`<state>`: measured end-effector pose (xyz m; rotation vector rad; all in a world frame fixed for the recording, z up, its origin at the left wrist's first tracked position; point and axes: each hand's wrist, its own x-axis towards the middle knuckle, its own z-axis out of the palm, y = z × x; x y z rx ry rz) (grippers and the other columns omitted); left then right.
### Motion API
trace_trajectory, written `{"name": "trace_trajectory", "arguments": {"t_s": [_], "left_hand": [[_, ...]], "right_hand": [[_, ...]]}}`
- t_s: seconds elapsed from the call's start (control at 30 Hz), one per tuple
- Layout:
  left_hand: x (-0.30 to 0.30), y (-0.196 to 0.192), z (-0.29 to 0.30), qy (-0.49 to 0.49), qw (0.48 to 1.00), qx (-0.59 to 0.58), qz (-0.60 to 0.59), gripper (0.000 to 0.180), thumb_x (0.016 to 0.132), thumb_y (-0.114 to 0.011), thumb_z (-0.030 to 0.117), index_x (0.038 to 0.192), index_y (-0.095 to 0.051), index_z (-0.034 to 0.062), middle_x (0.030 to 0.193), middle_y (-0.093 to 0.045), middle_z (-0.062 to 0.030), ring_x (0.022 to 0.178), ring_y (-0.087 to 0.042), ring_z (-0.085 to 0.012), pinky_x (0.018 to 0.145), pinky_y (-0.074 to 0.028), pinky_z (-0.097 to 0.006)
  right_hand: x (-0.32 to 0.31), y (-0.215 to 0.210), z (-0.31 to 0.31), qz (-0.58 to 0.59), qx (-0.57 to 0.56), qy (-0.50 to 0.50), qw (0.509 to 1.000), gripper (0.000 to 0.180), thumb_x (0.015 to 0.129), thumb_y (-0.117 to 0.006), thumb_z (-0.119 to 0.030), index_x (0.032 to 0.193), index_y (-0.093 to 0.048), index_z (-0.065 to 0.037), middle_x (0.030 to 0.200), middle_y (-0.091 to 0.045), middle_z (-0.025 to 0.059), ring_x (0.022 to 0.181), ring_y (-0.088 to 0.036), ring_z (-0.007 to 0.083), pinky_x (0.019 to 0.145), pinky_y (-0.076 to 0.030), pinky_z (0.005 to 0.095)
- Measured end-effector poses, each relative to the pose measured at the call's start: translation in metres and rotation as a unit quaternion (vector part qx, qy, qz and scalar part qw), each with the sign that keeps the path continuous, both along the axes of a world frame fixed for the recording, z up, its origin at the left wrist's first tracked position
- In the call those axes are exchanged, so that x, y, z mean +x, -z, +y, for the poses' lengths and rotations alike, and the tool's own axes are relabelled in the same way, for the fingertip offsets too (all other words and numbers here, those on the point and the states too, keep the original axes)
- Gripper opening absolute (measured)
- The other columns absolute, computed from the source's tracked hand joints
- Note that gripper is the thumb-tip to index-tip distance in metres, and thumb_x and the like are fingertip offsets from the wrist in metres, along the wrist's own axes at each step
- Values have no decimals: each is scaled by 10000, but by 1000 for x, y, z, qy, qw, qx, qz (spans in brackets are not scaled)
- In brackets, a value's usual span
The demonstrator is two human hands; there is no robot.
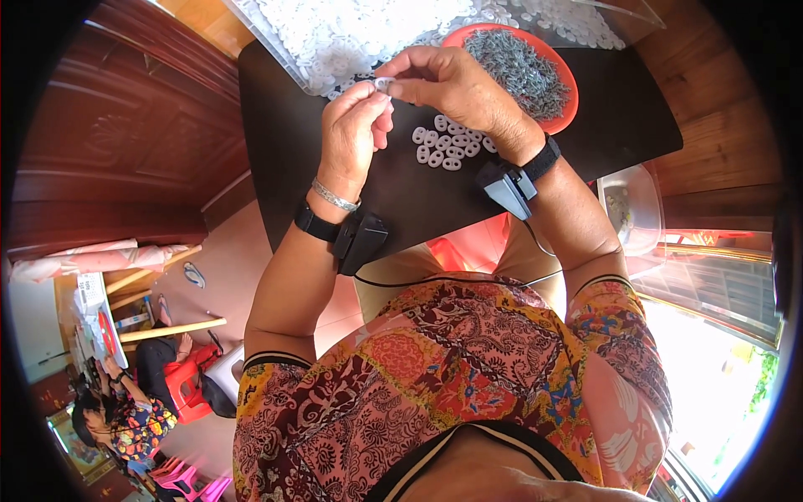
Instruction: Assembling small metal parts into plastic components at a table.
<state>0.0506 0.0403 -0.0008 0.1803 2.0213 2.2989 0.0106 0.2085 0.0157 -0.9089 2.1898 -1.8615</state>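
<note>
Above the dark table [288, 142], my two hands meet at a small white plastic piece [383, 84]. The thumb and finger of my left hand [351, 125] are closed on its near side. From the right, my right hand [456, 88] pinches the same piece, and the fingertips partly cover it. Beneath my right wrist lies a loose group of white oval pieces with two holes [452, 152]. Just beyond that hand sits an orange-red bowl [571, 92] heaped with small grey metal-looking parts [523, 79], too fine to name.
A clear plastic bin [288, 63] full of similar white pieces stands along the far edge. At the right, below the table, is a translucent tub [648, 205]. Another person [138, 410] sits at the lower left near a red stool [188, 393]. Slippers [194, 274] lie on the floor.
</note>
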Motion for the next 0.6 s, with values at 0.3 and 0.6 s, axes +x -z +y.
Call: {"name": "trace_trajectory", "arguments": {"t_s": [0.3,0.6], "left_hand": [[3,-1,0,-5,999,33,-6,198,876,-520,196,806,-583,22,604,-523,-7,456,-438,-56,416,-339,-180],[3,-3,1,-10,1000,14,11,205,891,-518,200,851,-593,13,623,-515,-1,473,-424,-44,427,-344,-179]], "right_hand": [[13,-3,-5,37,26,26,999,299,796,-669,-33,1084,-592,-21,885,-643,22,812,-598,74,742,-489,218],[8,1,-5,-4,-21,3,1000,286,818,-643,-21,1097,-583,-13,877,-627,7,816,-593,71,735,-486,209]]}}
